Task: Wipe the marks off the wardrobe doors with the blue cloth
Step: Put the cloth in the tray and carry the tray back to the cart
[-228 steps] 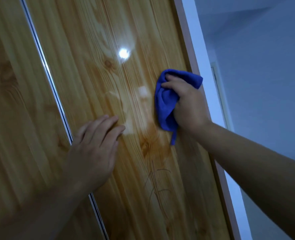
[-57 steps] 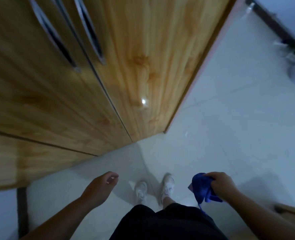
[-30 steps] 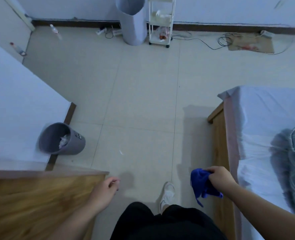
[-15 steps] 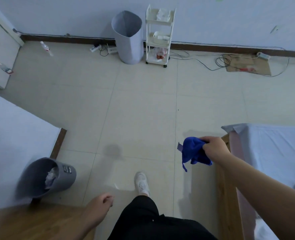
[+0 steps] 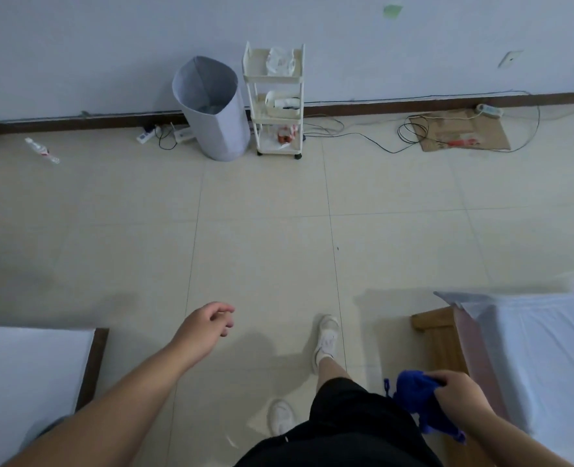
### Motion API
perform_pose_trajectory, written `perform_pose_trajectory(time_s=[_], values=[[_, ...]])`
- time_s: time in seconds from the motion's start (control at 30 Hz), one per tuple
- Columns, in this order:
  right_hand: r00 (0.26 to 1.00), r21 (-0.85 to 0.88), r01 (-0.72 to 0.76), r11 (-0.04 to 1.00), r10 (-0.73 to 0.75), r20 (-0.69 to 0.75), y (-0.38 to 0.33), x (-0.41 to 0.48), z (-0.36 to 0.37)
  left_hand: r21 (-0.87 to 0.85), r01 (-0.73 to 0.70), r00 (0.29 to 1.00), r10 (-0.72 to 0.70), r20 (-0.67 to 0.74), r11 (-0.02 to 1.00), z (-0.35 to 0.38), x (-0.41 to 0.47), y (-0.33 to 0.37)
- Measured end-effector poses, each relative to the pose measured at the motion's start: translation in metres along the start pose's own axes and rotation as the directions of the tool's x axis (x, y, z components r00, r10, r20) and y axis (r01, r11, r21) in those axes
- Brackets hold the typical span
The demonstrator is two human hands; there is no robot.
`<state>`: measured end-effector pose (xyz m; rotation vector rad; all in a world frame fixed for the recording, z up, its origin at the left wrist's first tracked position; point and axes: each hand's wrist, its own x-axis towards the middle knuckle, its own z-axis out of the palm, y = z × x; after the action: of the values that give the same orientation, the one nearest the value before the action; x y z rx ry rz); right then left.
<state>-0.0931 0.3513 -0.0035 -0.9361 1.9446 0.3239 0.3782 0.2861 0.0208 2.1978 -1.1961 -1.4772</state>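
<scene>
Underfoot, a cream tiled floor [image 5: 262,230] ran to a pale wall [image 5: 110,45] w/ a dark skirting board [image 5: 413,104] along its base. Against that wall stood a tall grey bin [image 5: 213,109] and, just beside it on the R, a white 3-tier trolley [image 5: 275,99] w/ odd bits on its shelves. Cables [image 5: 363,139] trailed from there to a flat piece of cardboard [image 5: 461,134] and a power strip [image 5: 488,110] by the skirting. A plastic bottle [image 5: 42,150] lay on the tiles far L. Nearer, a bed [image 5: 541,365] w/ a white sheet filled the lower R, its wooden frame corner [image 5: 437,338] jutting toward the person's legs. A white panel [image 5: 26,372] w/ a brown edge closed off the lower L. The R hand [image 5: 461,396] was curled round the blue cloth [image 5: 413,396], bunched up low by the R hip, near the bed corner. The L hand [image 5: 204,326] hung out over the floor, fingers loosely bent, holding nothing. One white shoe [image 5: 326,335] was planted ahead, the other nearer in. A broad stretch of tile ran btwn panel and bed, up to bin & trolley.
</scene>
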Motion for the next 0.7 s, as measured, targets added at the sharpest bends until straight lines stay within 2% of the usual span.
perform_pose_trajectory(time_s=[0.2,0.4,0.53,0.7], values=[[0.995,-0.037,0.098,0.994,-0.098,0.007,-0.105,0.076,-0.091,0.004,0.082,0.997,-0.082,0.012,0.997,-0.006,0.05,0.051],[0.969,-0.064,0.246,0.967,-0.243,0.055,-0.28,0.1,-0.2,0.02,0.217,0.976,-0.217,0.015,0.976,-0.025,0.078,0.058],[0.959,-0.092,0.277,0.957,-0.269,0.088,-0.382,0.113,-0.249,0.07,0.224,0.974,-0.225,0.007,0.972,-0.048,0.128,0.081],[0.953,-0.046,0.3,0.953,-0.301,-0.023,-0.463,0.158,-0.278,0.146,0.169,0.983,-0.178,0.049,0.975,-0.087,0.229,0.132]])
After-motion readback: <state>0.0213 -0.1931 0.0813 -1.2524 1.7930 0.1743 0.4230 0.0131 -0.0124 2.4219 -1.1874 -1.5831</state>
